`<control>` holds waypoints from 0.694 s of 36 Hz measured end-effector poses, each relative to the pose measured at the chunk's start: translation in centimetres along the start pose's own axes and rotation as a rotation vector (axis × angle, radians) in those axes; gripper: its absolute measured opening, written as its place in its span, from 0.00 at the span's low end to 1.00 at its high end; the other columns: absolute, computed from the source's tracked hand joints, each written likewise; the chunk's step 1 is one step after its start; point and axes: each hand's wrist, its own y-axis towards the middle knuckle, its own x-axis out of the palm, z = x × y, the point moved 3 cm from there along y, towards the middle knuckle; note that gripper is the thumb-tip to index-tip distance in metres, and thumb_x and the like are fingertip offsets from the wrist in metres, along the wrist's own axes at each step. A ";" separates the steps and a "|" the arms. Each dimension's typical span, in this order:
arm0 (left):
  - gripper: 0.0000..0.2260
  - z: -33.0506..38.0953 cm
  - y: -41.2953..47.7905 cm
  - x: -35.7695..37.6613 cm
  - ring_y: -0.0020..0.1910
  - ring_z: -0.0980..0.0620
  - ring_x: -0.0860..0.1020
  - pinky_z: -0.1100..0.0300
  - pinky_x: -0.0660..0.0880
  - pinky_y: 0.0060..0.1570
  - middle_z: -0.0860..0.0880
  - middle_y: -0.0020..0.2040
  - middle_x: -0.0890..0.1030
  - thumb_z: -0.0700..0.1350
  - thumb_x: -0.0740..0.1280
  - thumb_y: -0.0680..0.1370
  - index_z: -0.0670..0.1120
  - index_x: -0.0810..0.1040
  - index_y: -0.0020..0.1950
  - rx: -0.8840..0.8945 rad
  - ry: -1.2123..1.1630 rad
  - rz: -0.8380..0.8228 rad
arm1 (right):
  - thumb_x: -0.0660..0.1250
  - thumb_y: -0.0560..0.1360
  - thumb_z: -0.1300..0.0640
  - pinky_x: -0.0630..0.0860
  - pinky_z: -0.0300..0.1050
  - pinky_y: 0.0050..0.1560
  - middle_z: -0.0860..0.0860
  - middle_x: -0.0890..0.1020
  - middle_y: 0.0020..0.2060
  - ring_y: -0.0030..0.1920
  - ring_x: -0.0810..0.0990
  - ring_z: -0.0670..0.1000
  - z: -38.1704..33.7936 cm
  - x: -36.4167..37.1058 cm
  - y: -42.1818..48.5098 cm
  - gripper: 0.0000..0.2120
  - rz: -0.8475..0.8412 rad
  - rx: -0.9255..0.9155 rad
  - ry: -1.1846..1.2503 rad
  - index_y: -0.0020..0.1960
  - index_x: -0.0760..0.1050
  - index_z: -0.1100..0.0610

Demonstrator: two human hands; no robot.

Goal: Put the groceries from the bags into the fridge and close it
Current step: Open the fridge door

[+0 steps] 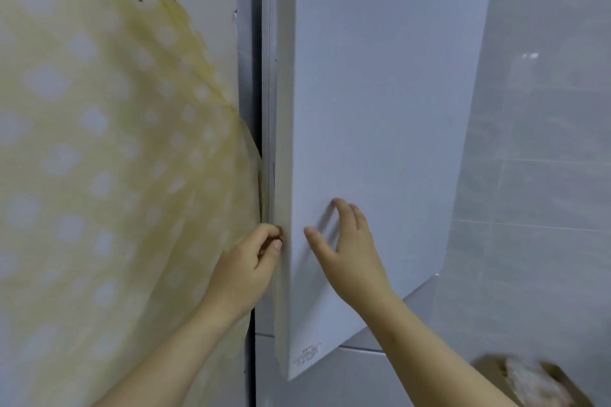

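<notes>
**Clerk:** First entry, leftmost?
**Checker:** Curtain (pixel 99 142), yellow with pale diamonds, hanging left of all the fingers. Not a task item.

**Clerk:** Next?
**Checker:** Left hand (pixel 244 271). Its fingers (pixel 274 243) are curled tight round the free edge of the fridge door (pixel 380 109). How far they reach behind the edge cannot be told.

**Clerk:** Above those fingers?
**Checker:** Gap (pixel 256 92), a narrow dark strip running straight up from them. The door is ajar, not sealed.

**Clerk:** The door itself?
**Checker:** Long axis upright. The free edge lies in the left fingers and the hinge side is far right of both hands. The face is turned toward the person and a little rightward.

**Clerk:** Next?
**Checker:** Right hand (pixel 347 251), just right of the left one. Its fingers (pixel 344 208) are straight and spread wide, laid flat on the door face and holding nothing.

**Clerk:** Nearer hand?
**Checker:** The left, since it is already on the edge. By my judgement, a pull toward the person widens the gap and a push from the right palm closes it.

**Clerk:** Last?
**Checker:** Bag (pixel 529 380), brown, low and well right of the right fingers, its contents blurred. It looks still loaded, so opening seems likelier.
</notes>
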 end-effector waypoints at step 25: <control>0.15 13.3 -4.0 4.6 0.60 0.49 0.70 0.63 0.63 0.58 0.47 0.58 0.75 0.35 0.62 0.74 0.43 0.76 0.60 0.326 -0.124 0.052 | 0.61 0.75 0.55 0.75 0.48 0.46 0.47 0.75 0.50 0.46 0.75 0.47 1.7 -11.2 -12.3 0.17 0.454 0.208 -0.067 0.63 0.63 0.52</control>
